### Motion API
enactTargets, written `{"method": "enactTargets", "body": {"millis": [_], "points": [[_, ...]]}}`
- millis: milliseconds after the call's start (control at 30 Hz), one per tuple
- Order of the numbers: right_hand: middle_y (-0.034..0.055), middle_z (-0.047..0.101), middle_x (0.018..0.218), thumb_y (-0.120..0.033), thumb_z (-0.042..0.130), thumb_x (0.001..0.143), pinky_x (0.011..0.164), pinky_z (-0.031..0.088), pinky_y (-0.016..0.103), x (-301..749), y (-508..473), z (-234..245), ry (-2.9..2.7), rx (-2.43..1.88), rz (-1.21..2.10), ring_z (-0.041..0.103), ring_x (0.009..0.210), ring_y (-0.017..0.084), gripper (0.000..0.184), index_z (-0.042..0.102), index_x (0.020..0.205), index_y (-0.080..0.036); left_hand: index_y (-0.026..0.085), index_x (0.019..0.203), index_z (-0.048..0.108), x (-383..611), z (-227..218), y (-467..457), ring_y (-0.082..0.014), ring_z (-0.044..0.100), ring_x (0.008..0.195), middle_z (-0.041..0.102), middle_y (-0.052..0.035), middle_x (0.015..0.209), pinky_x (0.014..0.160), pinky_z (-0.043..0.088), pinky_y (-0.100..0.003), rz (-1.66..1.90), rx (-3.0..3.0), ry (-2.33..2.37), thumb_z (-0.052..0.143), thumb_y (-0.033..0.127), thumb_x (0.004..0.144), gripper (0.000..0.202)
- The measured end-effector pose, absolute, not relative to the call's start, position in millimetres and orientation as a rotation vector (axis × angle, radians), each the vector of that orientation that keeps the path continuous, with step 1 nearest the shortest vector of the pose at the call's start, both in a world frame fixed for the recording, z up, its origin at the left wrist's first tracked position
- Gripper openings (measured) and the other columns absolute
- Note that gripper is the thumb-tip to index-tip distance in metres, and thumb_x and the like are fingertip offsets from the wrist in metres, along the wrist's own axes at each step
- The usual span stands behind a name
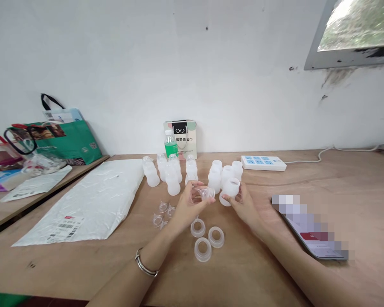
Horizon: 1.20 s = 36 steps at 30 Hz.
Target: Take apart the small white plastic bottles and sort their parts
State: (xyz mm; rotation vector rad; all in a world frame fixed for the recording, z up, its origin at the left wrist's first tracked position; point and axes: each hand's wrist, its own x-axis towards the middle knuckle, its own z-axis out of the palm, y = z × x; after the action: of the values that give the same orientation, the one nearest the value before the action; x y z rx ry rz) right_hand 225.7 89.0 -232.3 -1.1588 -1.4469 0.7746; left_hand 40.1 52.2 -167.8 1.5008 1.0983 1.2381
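Observation:
My left hand [188, 204] is closed on a small clear silicone nipple [205, 193], held above the wooden table [243, 264]. My right hand [243, 204] grips a white translucent bottle [230, 190], tilted toward the nipple. The two pieces sit close together, almost touching. Behind them stand several more white bottles [173, 172]. Three screw rings [207, 238] lie on the table just below my hands. A few loose clear nipples [162, 213] lie left of my left wrist, which wears a metal bracelet.
A white plastic mailer bag [92, 200] lies at left. A phone [313, 232] lies at right. A white power strip [263, 162], a green water bottle [170, 144] and a paper bag [184, 136] stand by the wall. Shopping bags [60, 138] clutter the far left.

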Motion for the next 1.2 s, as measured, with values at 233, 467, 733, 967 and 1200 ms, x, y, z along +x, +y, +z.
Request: {"method": "enactTargets", "body": {"millis": [233,467,733,967,1200], "points": [[0.0164,0.042,0.130,-0.049,0.075,0.060,0.102,0.033,0.053,224.6,79.6,-228.3,-1.427,-1.327,0.526,0.039,0.123,0.035,0.089,0.031,0.131,-0.019,0.020,0.088,0.049,39.1,-173.2,52.0,-0.0151,0.063,0.090,0.067,-0.0057,0.106,0.081,0.048,-0.030,1.210,1.564,0.996,0.073,0.027,0.071,0.030],[0.0111,0.056,0.113,-0.043,0.063,0.072,0.090,0.044,0.047,225.3,94.8,-246.8,-1.537,-1.279,0.541,0.054,0.106,0.029,0.053,0.045,0.116,-0.021,0.020,0.088,0.050,38.8,-173.6,53.0,-0.0171,0.062,0.093,0.067,-0.0050,0.104,0.080,0.049,-0.031,1.202,1.597,1.036,0.073,0.029,0.070,0.031],[0.0070,0.053,0.108,-0.052,0.056,0.080,0.090,0.043,0.044,217.9,59.1,-213.8,-1.295,-1.028,0.611,0.053,0.097,0.023,0.048,0.042,0.118,-0.026,0.020,0.090,0.055,37.5,-176.5,48.3,-0.0182,0.061,0.091,0.068,-0.0061,0.107,0.080,0.049,-0.033,1.238,1.788,1.064,0.079,0.029,0.065,0.036],[0.0005,0.066,0.085,-0.046,0.069,0.074,0.073,0.049,0.030,210.3,48.5,-201.0,-1.309,-0.712,1.499,0.061,0.078,0.016,0.038,0.057,0.104,-0.026,0.021,0.102,0.065,35.7,-171.7,47.7,-0.0178,0.061,0.093,0.057,-0.0087,0.115,0.078,0.053,-0.032,1.142,1.901,0.773,0.074,0.021,0.071,0.032],[-0.0010,0.062,0.078,-0.041,0.071,0.073,0.065,0.048,0.029,210.6,41.8,-202.5,-1.492,-0.733,1.454,0.057,0.067,0.013,0.029,0.054,0.088,-0.023,0.017,0.071,0.068,24.1,-161.1,50.7,-0.0103,0.059,0.065,0.061,-0.0001,0.070,0.063,0.048,-0.023,1.006,2.023,0.882,0.061,0.009,0.075,0.012]]}}
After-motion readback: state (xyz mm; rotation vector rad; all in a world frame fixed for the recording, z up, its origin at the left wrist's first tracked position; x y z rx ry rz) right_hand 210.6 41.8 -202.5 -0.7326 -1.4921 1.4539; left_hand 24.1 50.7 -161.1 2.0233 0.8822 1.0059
